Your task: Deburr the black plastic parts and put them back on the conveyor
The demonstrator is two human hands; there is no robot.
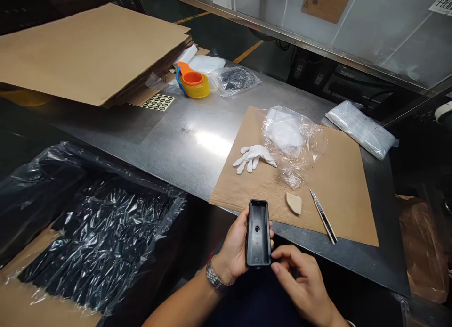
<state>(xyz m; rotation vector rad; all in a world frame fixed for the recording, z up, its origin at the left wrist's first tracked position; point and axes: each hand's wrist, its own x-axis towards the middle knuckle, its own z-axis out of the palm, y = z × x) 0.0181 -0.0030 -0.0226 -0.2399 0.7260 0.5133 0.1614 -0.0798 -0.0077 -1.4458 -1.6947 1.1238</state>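
Note:
A black plastic rectangular housing [262, 242], hollow side up, is in my left hand [233, 244]. It has a round hole in its floor, and my fingers wrap round its sides. My right hand [305, 280] is at the housing's lower right corner, with thumb and forefinger a little apart and nothing visible between them; whether the fingertips touch the edge I cannot tell. Just beyond lie a quarter-round beige piece [294, 203] and a slim craft knife [323, 216] on a cardboard sheet [346, 176].
A white glove [252, 157] and clear plastic bag [293, 134] lie on the cardboard. On the metal table [169, 148] are a tape dispenser [194, 82], stickers [158, 102] and a wrapped packet [362, 129]. Stacked cardboard [92, 53] overhangs at left; a plastic-lined box [106, 232] of black parts stands below.

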